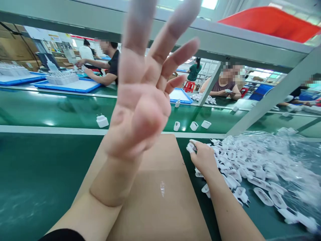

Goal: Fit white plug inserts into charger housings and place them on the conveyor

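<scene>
My left hand is raised close to the camera, palm turned toward me, with its fingers spread and nothing in them. Its forearm passes over a brown cardboard sheet on the green bench. Lower and to the right, my right hand pinches a white charger housing between thumb and fingers. That hand is at the left edge of a large pile of white charger housings, some with plug pins showing.
Beyond the bench runs a green conveyor belt carrying several white chargers, one with pins up. A grey metal beam crosses overhead, with a slanted post at right. Clear plastic film covers part of the pile. Co-workers sit across the belt near blue-rimmed trays.
</scene>
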The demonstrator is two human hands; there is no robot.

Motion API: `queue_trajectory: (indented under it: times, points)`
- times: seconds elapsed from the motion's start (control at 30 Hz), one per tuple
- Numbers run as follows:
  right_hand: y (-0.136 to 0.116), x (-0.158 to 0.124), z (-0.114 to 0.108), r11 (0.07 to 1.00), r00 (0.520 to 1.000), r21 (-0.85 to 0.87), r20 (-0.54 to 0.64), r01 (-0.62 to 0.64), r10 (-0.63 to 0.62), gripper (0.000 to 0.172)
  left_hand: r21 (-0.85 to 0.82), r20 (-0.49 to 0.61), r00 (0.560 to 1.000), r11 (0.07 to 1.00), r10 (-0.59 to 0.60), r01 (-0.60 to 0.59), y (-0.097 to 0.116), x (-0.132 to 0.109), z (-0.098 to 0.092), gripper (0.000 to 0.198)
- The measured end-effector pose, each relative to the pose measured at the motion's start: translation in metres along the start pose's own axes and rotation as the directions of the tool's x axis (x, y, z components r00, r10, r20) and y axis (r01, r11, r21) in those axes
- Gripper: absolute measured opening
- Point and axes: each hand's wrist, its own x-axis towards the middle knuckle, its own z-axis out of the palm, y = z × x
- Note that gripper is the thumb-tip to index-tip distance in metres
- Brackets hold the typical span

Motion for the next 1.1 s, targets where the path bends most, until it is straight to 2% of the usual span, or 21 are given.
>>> queue_trajectory:
  times: [0.03,0.1,0.17,0.23,0.3,0.33,0.4,0.47,0.53,0.57,0.6,0.67,0.73,0.8,0.87,0.9,0.97,1.1]
  points:
    - [-0.002,0.000,-0.002,0.999,0.999,0.042,-0.044,0.013,-0.011,0.044,-0.071,0.010,0.999,0.997,0.044,-0.043,-0.007,0.008,0.007,0.044]
    - [-0.006,-0.002,-0.006,0.987,0.995,0.153,-0.090,0.048,-0.035,0.043,-0.177,0.016,0.999,0.983,0.052,-0.048,-0.037,0.024,0.023,0.045]
    - [-0.011,-0.004,-0.008,0.965,0.995,0.253,-0.080,0.070,-0.051,0.039,-0.136,-0.015,0.996,0.987,-0.091,0.088,-0.085,0.035,0.042,0.037]
    - [-0.017,-0.007,-0.010,0.956,0.997,0.281,-0.014,0.080,-0.080,0.033,-0.087,-0.022,0.971,0.968,-0.238,0.236,-0.140,0.035,0.059,0.032]
    - [-0.025,-0.011,-0.011,0.970,0.988,0.220,0.092,0.102,-0.125,0.025,0.035,-0.008,0.915,0.915,-0.402,0.402,-0.190,0.025,0.073,0.028]
    - [-0.028,-0.013,-0.012,0.978,0.978,0.170,0.147,0.124,-0.150,0.023,0.133,0.007,0.895,0.888,-0.445,0.440,-0.209,0.017,0.077,0.027]
    - [-0.034,-0.018,-0.012,0.978,0.950,0.069,0.233,0.197,-0.208,0.024,0.329,0.033,0.866,0.823,-0.499,0.462,-0.237,0.001,0.081,0.029]
    - [-0.037,-0.022,-0.010,0.955,0.915,0.007,0.286,0.295,-0.285,0.027,0.427,0.017,0.846,0.769,-0.533,0.476,-0.253,-0.013,0.083,0.047]
    - [-0.036,-0.022,-0.006,0.936,0.891,0.023,0.299,0.351,-0.341,0.031,0.528,-0.030,0.821,0.689,-0.570,0.497,-0.262,-0.021,0.087,0.076]
    - [-0.035,-0.021,-0.004,0.940,0.898,0.068,0.281,0.334,-0.340,0.034,0.596,-0.038,0.806,0.634,-0.591,0.493,-0.264,-0.022,0.090,0.088]
    - [-0.033,-0.019,-0.002,0.947,0.916,0.141,0.250,0.287,-0.315,0.039,0.661,-0.032,0.789,0.579,-0.613,0.477,-0.266,-0.022,0.093,0.092]
    - [-0.028,-0.013,0.003,0.917,0.958,0.373,0.183,0.138,-0.219,0.047,0.741,0.016,0.759,0.517,-0.651,0.429,-0.267,-0.019,0.098,0.078]
    - [-0.024,-0.007,0.008,0.764,0.976,0.644,0.183,-0.026,-0.121,0.051,0.757,0.065,0.740,0.516,-0.669,0.400,-0.266,-0.014,0.098,0.053]
    - [-0.021,-0.002,0.010,0.525,0.968,0.837,0.236,-0.158,-0.084,0.051,0.743,0.101,0.741,0.546,-0.663,0.387,-0.259,-0.012,0.091,0.040]
    - [-0.020,0.001,0.011,0.331,0.960,0.918,0.262,-0.217,-0.097,0.047,0.727,0.149,0.747,0.584,-0.648,0.362,-0.247,-0.016,0.078,0.037]
    - [-0.019,0.002,0.010,0.283,0.960,0.934,0.257,-0.217,-0.111,0.044,0.715,0.177,0.748,0.606,-0.639,0.348,-0.238,-0.021,0.069,0.038]
    - [-0.018,0.002,0.008,0.268,0.961,0.941,0.246,-0.204,-0.131,0.040,0.679,0.233,0.733,0.647,-0.639,0.348,-0.217,-0.038,0.052,0.041]
    - [-0.017,0.001,0.004,0.330,0.970,0.921,0.237,-0.206,-0.056,0.052,0.546,0.332,0.642,0.696,-0.691,0.467,-0.165,-0.085,0.029,0.049]
